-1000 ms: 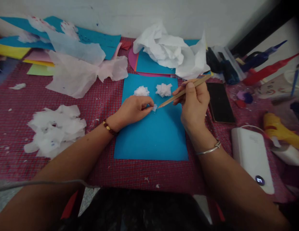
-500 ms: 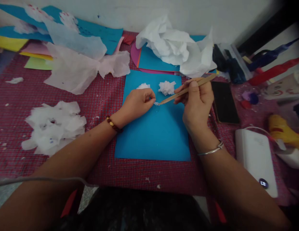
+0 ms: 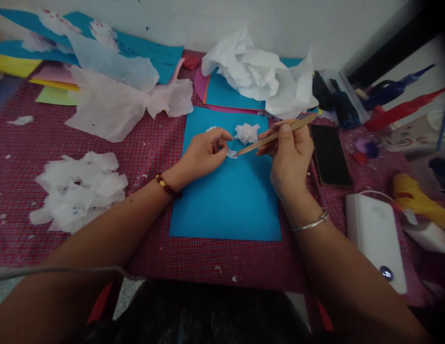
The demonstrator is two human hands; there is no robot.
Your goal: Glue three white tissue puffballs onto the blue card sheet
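Note:
On a blue sheet of paper, my left hand rests with its thumb and index finger a little apart. A small white tissue piece lies at its fingertips, and nothing shows between them. My right hand grips a slim wooden stick slantwise, like a pen. The stick's pointed tip touches or almost touches the tissue piece. Just beyond sits a ruffled white tissue puff on the sheet. Another white puff is mostly hidden behind my left hand.
A heap of tissue pieces lies on the checked red cloth at left. Crumpled tissue and coloured papers stand along the wall. To the right are a phone, a white power bank and a yellow glue gun.
My left thumb and index finger have parted from the small tissue piece, which now lies on the sheet. The stick tip stays at it. The view has shifted slightly.

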